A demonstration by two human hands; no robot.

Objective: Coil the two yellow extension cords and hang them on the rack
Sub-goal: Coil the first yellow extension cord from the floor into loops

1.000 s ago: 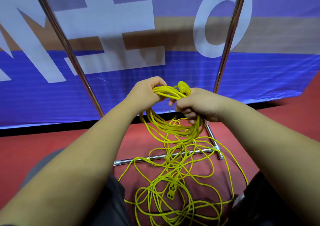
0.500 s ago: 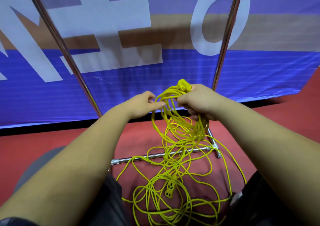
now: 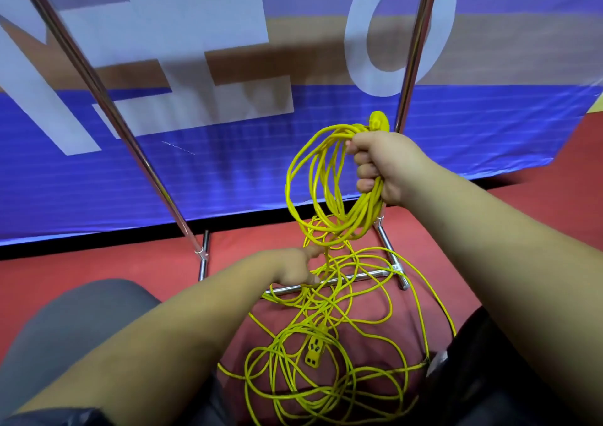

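Dangling yellow coil (image 3: 367, 211) in right hand (image 3: 385, 164)

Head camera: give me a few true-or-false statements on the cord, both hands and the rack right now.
1. The right hand grips a coil of yellow cord. True.
2. All the cord is off the floor. False: a loose tangle lies on the red floor.
3. The socket end lies in that tangle. True.
4. The left hand is raised level with the right hand. False: it is low, by the strand hanging under the coil, near the rack's base bar.
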